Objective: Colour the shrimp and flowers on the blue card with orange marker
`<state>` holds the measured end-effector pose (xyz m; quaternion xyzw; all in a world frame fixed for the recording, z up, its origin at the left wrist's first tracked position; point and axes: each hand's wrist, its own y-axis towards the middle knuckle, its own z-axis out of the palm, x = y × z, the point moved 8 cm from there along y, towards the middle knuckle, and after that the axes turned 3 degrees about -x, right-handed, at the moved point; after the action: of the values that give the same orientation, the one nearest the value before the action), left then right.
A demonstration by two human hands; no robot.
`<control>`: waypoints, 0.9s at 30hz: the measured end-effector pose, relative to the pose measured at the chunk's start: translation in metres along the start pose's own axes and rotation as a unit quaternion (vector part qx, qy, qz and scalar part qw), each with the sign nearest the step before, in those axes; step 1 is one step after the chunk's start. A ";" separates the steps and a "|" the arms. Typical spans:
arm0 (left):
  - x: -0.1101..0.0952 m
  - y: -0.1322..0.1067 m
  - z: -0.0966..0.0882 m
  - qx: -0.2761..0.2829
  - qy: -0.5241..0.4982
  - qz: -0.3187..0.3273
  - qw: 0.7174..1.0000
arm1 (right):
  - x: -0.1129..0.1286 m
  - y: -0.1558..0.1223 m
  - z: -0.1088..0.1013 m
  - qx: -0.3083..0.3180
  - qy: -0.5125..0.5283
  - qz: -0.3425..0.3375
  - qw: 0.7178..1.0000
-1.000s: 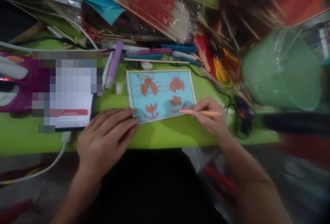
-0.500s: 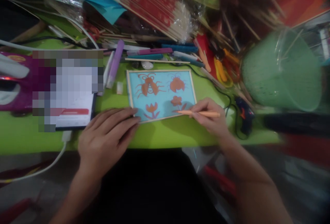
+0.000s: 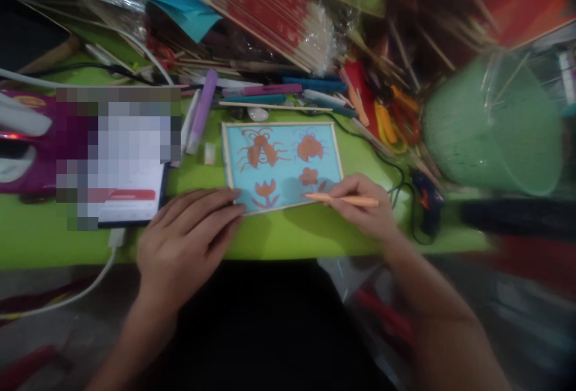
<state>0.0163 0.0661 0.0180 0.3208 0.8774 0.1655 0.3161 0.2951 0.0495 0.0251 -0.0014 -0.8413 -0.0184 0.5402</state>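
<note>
Left hand (image 3: 189, 241) lies flat and open on the tabletop (image 3: 288, 238), grasping nothing. Its fingertips press the near-left corner of the blue framed picture (image 3: 283, 139) just beyond them. Right hand (image 3: 366, 211) is closed in a writing grip on an orange pencil (image 3: 342, 199), whose tip rests on the picture left of the knuckles. Judgement: firm left-hand pressure and short, light strokes should stop the frame sliding. A glue gun (image 3: 427, 199) lies just right of the right hand.

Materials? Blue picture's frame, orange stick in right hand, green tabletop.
Frame: thin pale strips, matte, likely bare wood or bamboo.
Orange stick: smooth, uniform colour, maybe plastic or painted wood; blur leaves it open.
Tabletop: even lime-green, probably laminate or plastic.
</note>
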 end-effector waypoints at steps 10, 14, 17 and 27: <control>-0.001 0.001 0.001 0.003 0.000 0.001 1.000 | -0.001 -0.001 -0.002 -0.010 -0.014 0.005 1.000; -0.001 0.000 0.001 0.004 -0.001 0.003 1.000 | -0.007 -0.004 -0.006 -0.034 -0.017 0.013 0.999; -0.001 0.000 0.001 0.003 -0.002 0.005 1.000 | -0.012 -0.005 -0.010 -0.058 -0.003 0.023 0.998; -0.001 0.001 0.000 0.003 -0.001 0.000 1.000 | -0.017 -0.006 -0.020 -0.098 0.048 0.040 0.993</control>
<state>0.0175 0.0660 0.0185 0.3220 0.8777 0.1627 0.3156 0.3197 0.0435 0.0178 -0.0867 -0.8080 -0.0793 0.5774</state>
